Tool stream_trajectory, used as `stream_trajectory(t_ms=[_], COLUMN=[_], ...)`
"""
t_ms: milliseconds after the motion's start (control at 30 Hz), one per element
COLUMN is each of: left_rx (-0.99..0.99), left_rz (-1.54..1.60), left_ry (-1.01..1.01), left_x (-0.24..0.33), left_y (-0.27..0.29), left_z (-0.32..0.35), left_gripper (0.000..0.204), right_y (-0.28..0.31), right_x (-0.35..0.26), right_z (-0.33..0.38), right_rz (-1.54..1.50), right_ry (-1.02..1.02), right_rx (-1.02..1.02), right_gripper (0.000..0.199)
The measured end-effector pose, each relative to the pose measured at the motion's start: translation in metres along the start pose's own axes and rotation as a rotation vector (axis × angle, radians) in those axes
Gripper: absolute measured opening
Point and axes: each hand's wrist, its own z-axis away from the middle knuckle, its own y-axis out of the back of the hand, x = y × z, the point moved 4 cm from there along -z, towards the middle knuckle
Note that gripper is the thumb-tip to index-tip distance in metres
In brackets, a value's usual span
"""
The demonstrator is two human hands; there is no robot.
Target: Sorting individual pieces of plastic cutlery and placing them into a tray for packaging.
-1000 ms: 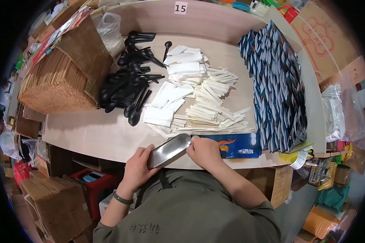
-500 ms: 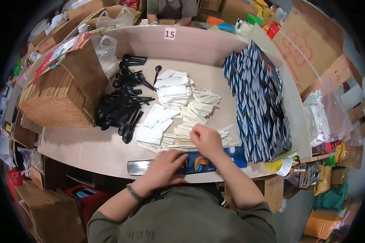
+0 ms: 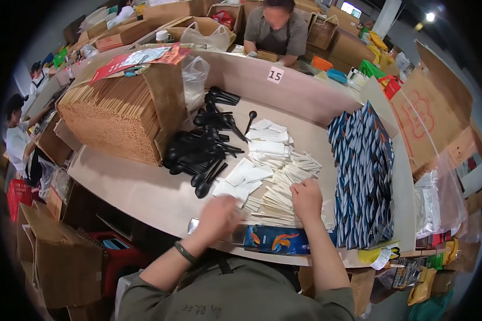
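Note:
My left hand (image 3: 219,213) is blurred with motion over the near edge of a spread of white paper packets (image 3: 251,176). A silver pouch (image 3: 194,227) lies just under its wrist at the table edge. My right hand (image 3: 307,199) has its fingers curled down onto a heap of thin white sticks in paper sleeves (image 3: 286,187). A blue pouch with an orange fish pattern (image 3: 276,241) lies flat at the table edge between my forearms. A pile of black plastic spoons (image 3: 203,152) sits just beyond the white packets.
A row of upright blue patterned bags (image 3: 364,182) lines the right side. A cardboard box packed with brown paper sleeves (image 3: 112,120) fills the left. A raised partition with a number card (image 3: 275,75) closes the back; a person (image 3: 276,27) works behind it. Boxes crowd the floor.
The silver pouch went from between both hands down to the table edge. My left hand has moved forward to the white packets, and my right hand has moved forward onto the thin sleeves.

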Motion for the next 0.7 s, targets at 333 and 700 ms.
stream_trajectory(t_ms=[333, 700], left_rx=[-0.024, 0.019], left_rz=[-0.231, -0.107], left_ry=[0.266, 0.340], left_x=[-0.095, -0.115], left_y=[0.039, 0.043], left_z=[-0.031, -0.034], left_gripper=[0.021, 0.016], right_y=[-0.100, -0.041], right_x=[-0.096, -0.127], right_z=[-0.014, 0.019], right_rz=[-0.057, -0.267], right_ry=[0.168, 0.104], right_rx=[-0.462, -0.647], right_gripper=[0.020, 0.020])
